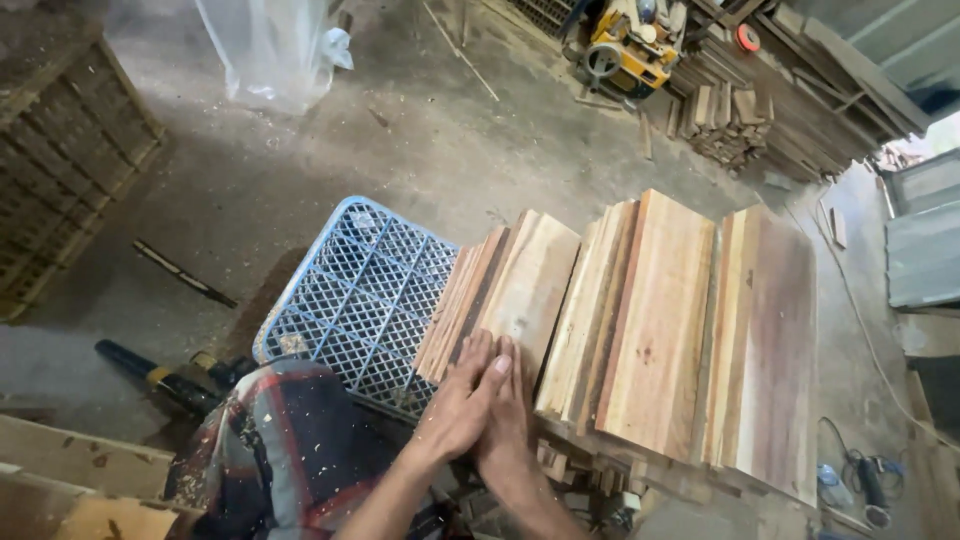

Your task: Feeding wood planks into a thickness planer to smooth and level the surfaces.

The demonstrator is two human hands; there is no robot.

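Both hands at 6 o'clock of the view, pressed flat on the near end of the leftmost stack of thin tan wooden boards (505,290), which leans on its edges against the blue plastic lattice crate (350,290) at 9 o'clock of it. My left hand (462,400) lies over the board ends with fingers (478,360) together and extended, palm down, clamped on nothing. My right hand (508,420) sits just beside it at 3 o'clock, touching it, fingers likewise together and flat against the wood. Two more stacks of reddish and pale wooden boards (660,320) stand at 3 o'clock of the hands, close together, edges roughly aligned. Grey dusty concrete floor (420,140) beyond, sawdust on my plaid sleeve (270,440). Note on method, as a judgement: to square the board ends, keep both palms flat and push evenly along the grain, so that no single board slides past the rest or tips off the crate.
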